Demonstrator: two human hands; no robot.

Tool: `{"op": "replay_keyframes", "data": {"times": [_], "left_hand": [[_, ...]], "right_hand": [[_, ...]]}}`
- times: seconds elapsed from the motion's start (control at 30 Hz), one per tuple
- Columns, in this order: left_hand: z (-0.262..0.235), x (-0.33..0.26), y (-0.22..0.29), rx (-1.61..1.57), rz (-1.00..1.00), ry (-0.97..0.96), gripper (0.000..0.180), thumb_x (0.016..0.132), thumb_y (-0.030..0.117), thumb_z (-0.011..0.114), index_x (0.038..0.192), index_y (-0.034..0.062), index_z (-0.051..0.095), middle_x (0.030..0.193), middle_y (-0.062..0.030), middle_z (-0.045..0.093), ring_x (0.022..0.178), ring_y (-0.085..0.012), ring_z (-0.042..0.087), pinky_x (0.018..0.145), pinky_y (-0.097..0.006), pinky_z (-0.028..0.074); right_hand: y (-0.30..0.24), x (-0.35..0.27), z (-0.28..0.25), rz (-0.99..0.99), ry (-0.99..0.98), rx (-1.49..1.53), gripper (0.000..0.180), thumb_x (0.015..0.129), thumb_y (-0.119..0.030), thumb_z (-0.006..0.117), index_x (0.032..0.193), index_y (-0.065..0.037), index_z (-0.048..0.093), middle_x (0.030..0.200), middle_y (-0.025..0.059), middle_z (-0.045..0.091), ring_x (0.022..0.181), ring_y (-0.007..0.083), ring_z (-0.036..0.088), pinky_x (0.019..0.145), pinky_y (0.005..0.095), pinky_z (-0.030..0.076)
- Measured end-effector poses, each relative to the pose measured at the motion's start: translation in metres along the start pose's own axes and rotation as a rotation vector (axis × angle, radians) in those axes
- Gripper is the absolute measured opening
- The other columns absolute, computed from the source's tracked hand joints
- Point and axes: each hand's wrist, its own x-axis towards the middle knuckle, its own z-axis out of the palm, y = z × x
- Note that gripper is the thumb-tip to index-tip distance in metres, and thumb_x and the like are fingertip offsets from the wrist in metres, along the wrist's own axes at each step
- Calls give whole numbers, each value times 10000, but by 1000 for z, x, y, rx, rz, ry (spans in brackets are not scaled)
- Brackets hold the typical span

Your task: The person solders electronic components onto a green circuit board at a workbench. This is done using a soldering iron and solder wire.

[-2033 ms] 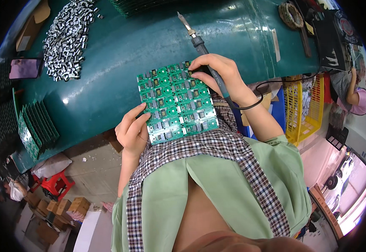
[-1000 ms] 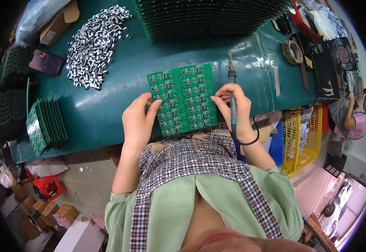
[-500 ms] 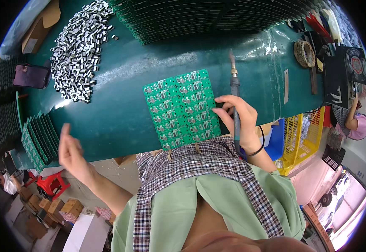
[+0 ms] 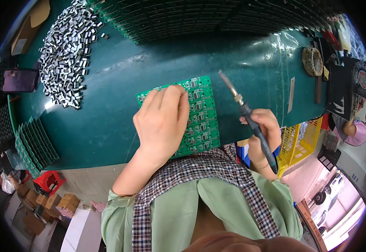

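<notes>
I see my left hand (image 4: 162, 122) pressed flat, fingers together, on the green circuit board (image 4: 197, 115), which lies at the near edge of the dark green table (image 4: 107, 122). My right hand (image 4: 265, 134) is clamped around a soldering iron (image 4: 246, 113), its tip raised just right of the board, apparently not touching. A heap of small metal parts (image 4: 65, 54) sits well apart at far left, with bare tabletop between.

The left hand (image 4: 162, 122) lies palm down, fingers together and stretched toward the far side, its bare forearm running back to the near left. The right hand (image 4: 263, 133) sits to the right, curled in a fist-like grip, wrist bent toward the body.
</notes>
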Motion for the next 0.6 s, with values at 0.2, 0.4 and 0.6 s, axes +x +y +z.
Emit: {"op": "replay_keyframes", "data": {"times": [0.2,0.4,0.6], "left_hand": [[10,0,-5,14,21,13,136,723,28,688,834,73,624,687,-32,563,601,-205,530,517,-313,432],[15,2,-3,15,55,24,164,739,-17,674,885,56,659,678,-50,562,599,-202,514,553,-314,421],[15,1,-4,20,47,19,160,743,-18,668,884,56,657,699,-53,583,603,-209,524,562,-316,433]], "right_hand": [[-4,3,6,75,-97,-114,234,723,-65,699,918,43,628,731,136,652,582,214,621,526,275,474],[-2,11,11,13,-136,-189,191,720,-33,693,892,39,651,723,142,657,576,216,630,517,274,486],[-1,15,13,-6,-166,-188,190,721,-32,696,895,33,654,713,135,654,572,209,625,515,271,484]]}}
